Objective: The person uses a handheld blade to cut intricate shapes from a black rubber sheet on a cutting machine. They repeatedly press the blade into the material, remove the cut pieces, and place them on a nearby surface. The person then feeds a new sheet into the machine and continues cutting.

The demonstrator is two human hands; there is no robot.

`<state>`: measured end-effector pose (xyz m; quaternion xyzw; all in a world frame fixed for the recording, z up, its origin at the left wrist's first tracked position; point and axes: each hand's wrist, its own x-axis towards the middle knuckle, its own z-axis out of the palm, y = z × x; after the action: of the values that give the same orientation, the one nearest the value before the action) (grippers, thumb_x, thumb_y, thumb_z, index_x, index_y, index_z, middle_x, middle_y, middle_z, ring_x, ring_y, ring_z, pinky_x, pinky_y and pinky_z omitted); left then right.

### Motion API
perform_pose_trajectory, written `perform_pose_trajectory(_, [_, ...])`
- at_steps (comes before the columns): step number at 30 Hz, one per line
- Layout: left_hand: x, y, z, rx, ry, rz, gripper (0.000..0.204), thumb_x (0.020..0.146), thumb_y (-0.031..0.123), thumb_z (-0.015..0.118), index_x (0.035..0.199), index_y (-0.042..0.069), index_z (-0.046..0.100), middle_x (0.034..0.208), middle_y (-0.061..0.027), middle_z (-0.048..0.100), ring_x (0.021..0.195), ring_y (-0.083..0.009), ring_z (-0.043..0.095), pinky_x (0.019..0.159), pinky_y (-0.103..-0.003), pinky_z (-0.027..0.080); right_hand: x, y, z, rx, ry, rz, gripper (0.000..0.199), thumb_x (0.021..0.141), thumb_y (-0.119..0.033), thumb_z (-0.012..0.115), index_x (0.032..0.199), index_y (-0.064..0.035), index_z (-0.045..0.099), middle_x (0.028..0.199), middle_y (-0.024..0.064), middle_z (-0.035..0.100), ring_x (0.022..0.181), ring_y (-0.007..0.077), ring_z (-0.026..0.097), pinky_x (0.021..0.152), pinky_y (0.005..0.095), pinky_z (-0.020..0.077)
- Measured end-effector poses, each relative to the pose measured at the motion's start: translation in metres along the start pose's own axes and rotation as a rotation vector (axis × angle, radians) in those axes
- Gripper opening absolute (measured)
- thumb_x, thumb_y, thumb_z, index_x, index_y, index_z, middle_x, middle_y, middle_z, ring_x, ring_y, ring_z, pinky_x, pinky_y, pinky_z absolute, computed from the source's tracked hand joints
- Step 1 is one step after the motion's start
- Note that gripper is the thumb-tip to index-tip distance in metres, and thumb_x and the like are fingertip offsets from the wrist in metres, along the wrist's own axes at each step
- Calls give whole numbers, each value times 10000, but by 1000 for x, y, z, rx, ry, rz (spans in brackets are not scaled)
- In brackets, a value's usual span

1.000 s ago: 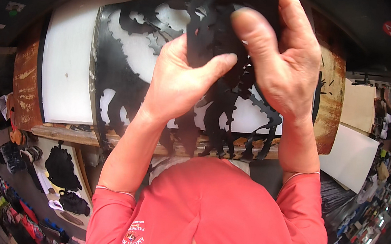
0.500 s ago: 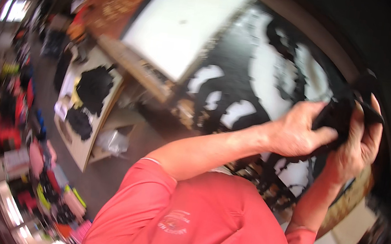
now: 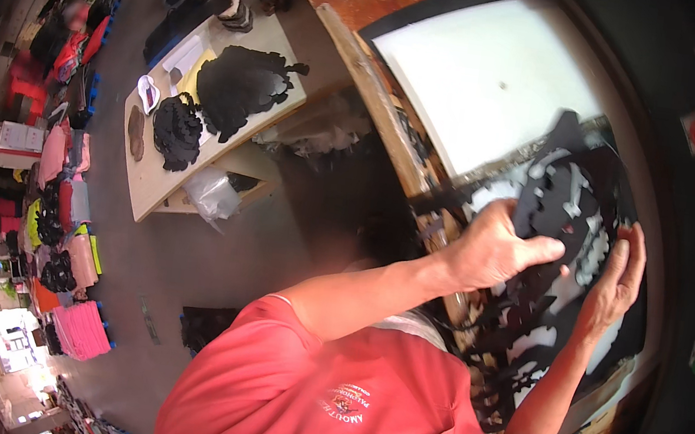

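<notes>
At bench [image 3: 374, 98], left grip [image 3: 488, 251] — clasping black pieces [image 3: 541, 212]

So the shirt [image 3: 314, 406] at the bottom of the frame is a proper coral red with a small white print on the chest. From here the jagged cut-out material [image 3: 541, 212] on the right is black, white peeking through the gaps. Upper right, a white board [image 3: 487, 86] with one dark speck. Lower left, a hot pink stack [image 3: 81, 329]. Cream tabletop [image 3: 145, 188] upper left, matte black pieces [image 3: 246, 85] on it.
</notes>
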<state>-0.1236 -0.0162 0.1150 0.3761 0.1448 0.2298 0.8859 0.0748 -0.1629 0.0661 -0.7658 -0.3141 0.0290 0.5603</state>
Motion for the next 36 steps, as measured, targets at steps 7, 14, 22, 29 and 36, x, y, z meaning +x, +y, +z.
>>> perform_pose_trajectory(7, [-61, 126, -176, 41, 471, 357, 267, 1003, -11, 677, 1270, -31, 670, 1119, -136, 754, 958, -259, 765, 871, -397, 640, -17, 88, 21, -895, -82, -361, 340, 1065, -149, 636, 1382, -30, 676, 1420, 211, 621, 1310, 410, 601, 1125, 471, 481])
perform_pose_trajectory(14, [-224, 236, -414, 286, 1173, 552, 389, 974, -25, 699, 1347, -34, 590, 1152, -221, 756, 970, -348, 784, 819, -454, 667, -8, 104, 15, -973, -60, -198, 346, 1103, -206, 552, 1362, -27, 695, 1423, 208, 613, 1327, 397, 587, 1126, 467, 482])
perform_pose_trajectory(22, [-405, 371, -646, 1174, 2208, -234, 288, 800, 125, 776, 1057, -5, 786, 1066, -190, 800, 953, -343, 795, 878, -450, 612, 4, 117, 2, -1105, -72, -175, 357, 1092, -183, 524, 1341, 22, 674, 1383, 217, 627, 1278, 398, 601, 1101, 471, 486])
perform_pose_trajectory(29, [-402, 426, -706, 558, 1852, -111, 273, 900, 17, 751, 1128, -128, 709, 1028, -227, 780, 868, -339, 793, 757, -471, 654, 6, 107, -3, -1238, -136, -137, 359, 1128, -213, 476, 1363, -6, 651, 1374, 192, 630, 1256, 382, 621, 1045, 486, 519])
perform_pose_trajectory(36, [-351, 413, -716, 375, 1508, -54, 462, 874, 83, 847, 1285, -66, 699, 1179, -169, 785, 1023, -307, 780, 871, -465, 642, 7, 110, -13, -1239, -159, -134, 320, 1091, -136, 523, 1352, 19, 626, 1296, 234, 644, 1204, 413, 622, 1043, 483, 506])
